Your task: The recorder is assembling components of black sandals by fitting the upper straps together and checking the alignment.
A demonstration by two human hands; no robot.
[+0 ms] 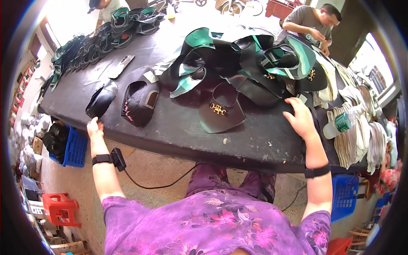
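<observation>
My left hand (96,127) is at the table's near left edge, fingers closed at the lower end of a curved black shoe upper (101,100). To its right lies a stack of black shoe uppers (139,104) with pinkish marks along one edge. My right hand (300,118) rests palm down over the table, thumb and fingers apart, with nothing seen in it. Between my hands, a black upper with a gold chain-like buckle (218,109) lies flat. Beyond it spreads a loose heap of black uppers with green linings (199,38), some also bearing gold buckles.
The dark table (182,127) has a long heap of uppers (91,49) at far left and a phone (122,66). On the right, a plastic bottle (340,123) lies on pale fabric stacks (355,146). Blue baskets (75,146) stand below; a co-worker (312,25) works at far right.
</observation>
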